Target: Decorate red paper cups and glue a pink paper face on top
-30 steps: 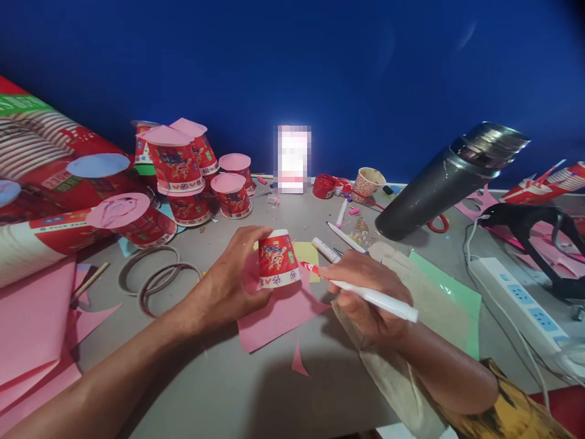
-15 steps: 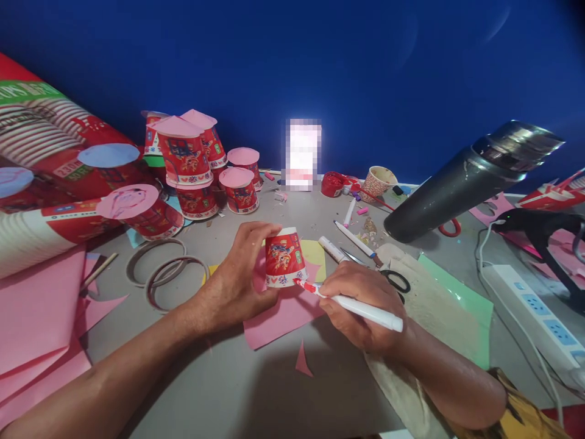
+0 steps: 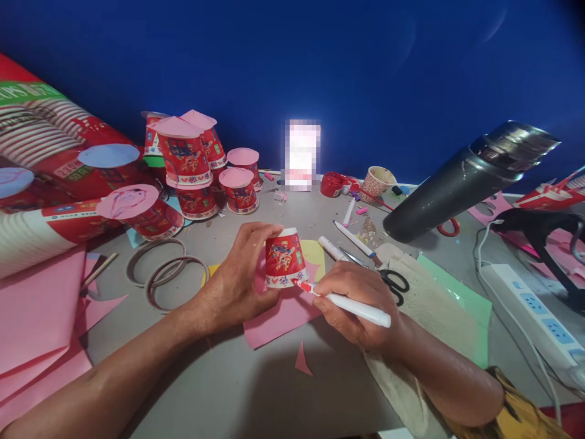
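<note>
My left hand (image 3: 242, 274) grips a red paper cup (image 3: 284, 256) from the left, thumb below and fingers over the top. The cup is upside down, with a white band of small coloured drawings along its lower edge. In my right hand (image 3: 356, 296) is a white marker (image 3: 359, 309) with a red tip, and the tip touches the cup's white band. Below the cup lie a pink paper sheet (image 3: 274, 323) and a yellow paper (image 3: 315, 250). Black-handled scissors (image 3: 395, 283) rest beside my right hand, partly hidden by it.
Decorated cups with pink paper tops (image 3: 187, 152) stand at the back left. Two tape rings (image 3: 178, 283) lie left of my left hand. A dark thermos (image 3: 452, 189) leans at the right, near a white power strip (image 3: 534, 308). Loose markers (image 3: 354, 238) lie behind my right hand.
My right hand and the marker have shifted slightly left, the tip moving a little along the cup's band. The left hand and cup stay nearly in place.
</note>
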{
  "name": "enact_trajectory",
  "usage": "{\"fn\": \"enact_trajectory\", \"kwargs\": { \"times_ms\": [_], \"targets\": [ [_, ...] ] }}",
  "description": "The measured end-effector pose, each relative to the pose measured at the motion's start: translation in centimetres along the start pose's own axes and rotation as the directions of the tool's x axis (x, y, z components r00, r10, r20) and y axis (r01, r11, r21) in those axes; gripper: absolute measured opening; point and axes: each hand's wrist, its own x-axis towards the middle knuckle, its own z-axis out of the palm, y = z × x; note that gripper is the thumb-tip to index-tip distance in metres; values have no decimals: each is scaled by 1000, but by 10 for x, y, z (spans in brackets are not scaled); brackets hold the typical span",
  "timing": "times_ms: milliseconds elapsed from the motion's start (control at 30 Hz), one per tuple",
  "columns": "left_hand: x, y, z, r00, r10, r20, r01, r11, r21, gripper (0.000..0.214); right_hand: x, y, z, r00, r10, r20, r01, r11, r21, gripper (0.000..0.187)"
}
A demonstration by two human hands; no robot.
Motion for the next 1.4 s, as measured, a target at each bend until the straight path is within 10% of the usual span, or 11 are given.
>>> {"fn": "enact_trajectory", "kwargs": {
  "times_ms": [1400],
  "targets": [
    [0,1,-1,1000,4,14,-4,1000,7,82,1,-1,-4,1000,-15,8,14,1000,18,10]
  ]
}}
